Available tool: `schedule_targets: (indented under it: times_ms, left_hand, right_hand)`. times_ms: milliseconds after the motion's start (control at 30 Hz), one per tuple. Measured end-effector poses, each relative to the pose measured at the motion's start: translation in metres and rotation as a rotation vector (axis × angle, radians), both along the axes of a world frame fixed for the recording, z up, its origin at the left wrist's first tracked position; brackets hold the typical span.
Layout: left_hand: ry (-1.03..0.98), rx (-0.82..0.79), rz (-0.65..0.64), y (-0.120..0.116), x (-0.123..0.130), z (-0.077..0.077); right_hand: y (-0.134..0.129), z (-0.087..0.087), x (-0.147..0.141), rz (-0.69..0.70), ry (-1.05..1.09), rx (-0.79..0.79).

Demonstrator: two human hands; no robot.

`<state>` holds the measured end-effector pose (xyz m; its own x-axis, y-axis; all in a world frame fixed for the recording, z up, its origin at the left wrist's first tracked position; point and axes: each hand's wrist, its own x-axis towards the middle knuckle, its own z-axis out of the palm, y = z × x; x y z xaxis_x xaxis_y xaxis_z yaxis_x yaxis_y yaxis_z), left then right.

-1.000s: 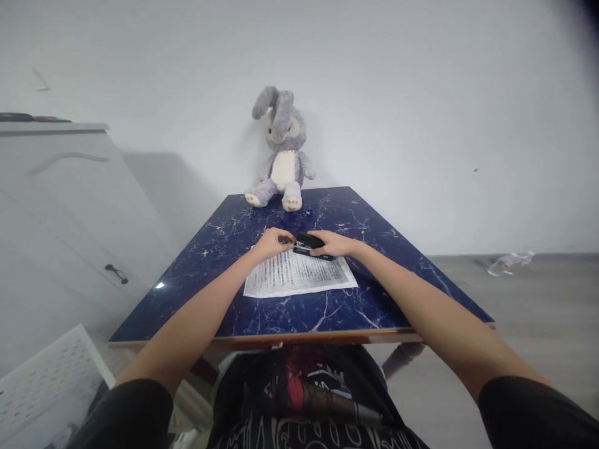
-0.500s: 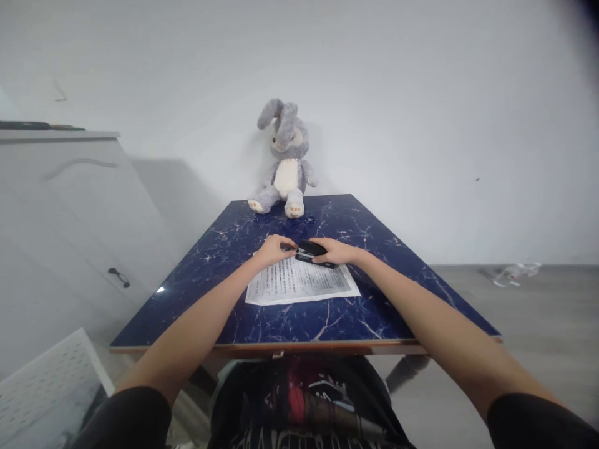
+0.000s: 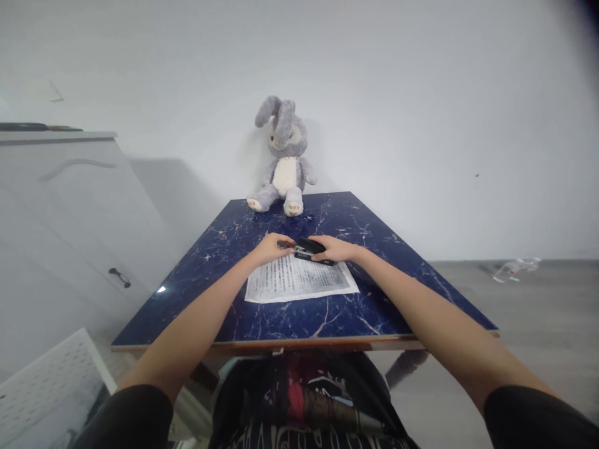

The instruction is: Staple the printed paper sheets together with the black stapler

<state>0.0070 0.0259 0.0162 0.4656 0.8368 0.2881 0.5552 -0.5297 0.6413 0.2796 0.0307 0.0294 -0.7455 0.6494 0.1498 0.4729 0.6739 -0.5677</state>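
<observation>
My right hand is wrapped around a black stapler, which lies slantwise over the far edge of a printed sheet of paper. The stapler's front end points left, toward my other hand. There my left hand is closed, with thumb and fingertips drawn together right at the stapler's front, over the far left corner of the paper. Whatever is between those fingertips is too small to make out. The paper rests on the dark blue marbled table, its near part uncovered.
A grey plush rabbit sits at the table's far end against the white wall. A white cabinet stands to the left, with a white perforated panel low beside it. A small whitish object lies on the floor at right.
Both hands stay almost in place at the stapler; the fingers of my left hand have shifted slightly at its front end. The view has moved a little.
</observation>
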Motion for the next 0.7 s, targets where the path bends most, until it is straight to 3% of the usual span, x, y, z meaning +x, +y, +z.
schedule_targets:
  times_ms: [200,300,433,567,700]
  left_hand:
    - [0.053,-0.028,0.041,0.007,-0.027,0.006]
    - [0.025,-0.055,0.016,0.006,-0.032,0.009]
    - [-0.083,-0.016,-0.048,0.0,-0.018,0.011]
    - [-0.173,0.011,-0.075,-0.01,0.004,0.008]
    - [-0.139,0.051,-0.103,-0.014,0.017,0.005]
  right_hand:
    - [0.001,-0.001,-0.003,-0.081,0.028,0.066]
    - [0.002,0.001,-0.001,-0.071,0.067,0.024]
    - [-0.001,0.005,0.0,-0.03,0.166,-0.055]
    - [-0.007,0.006,-0.003,0.026,0.223,-0.015]
    - [-0.008,0.001,-0.006,0.086,0.255,0.021]
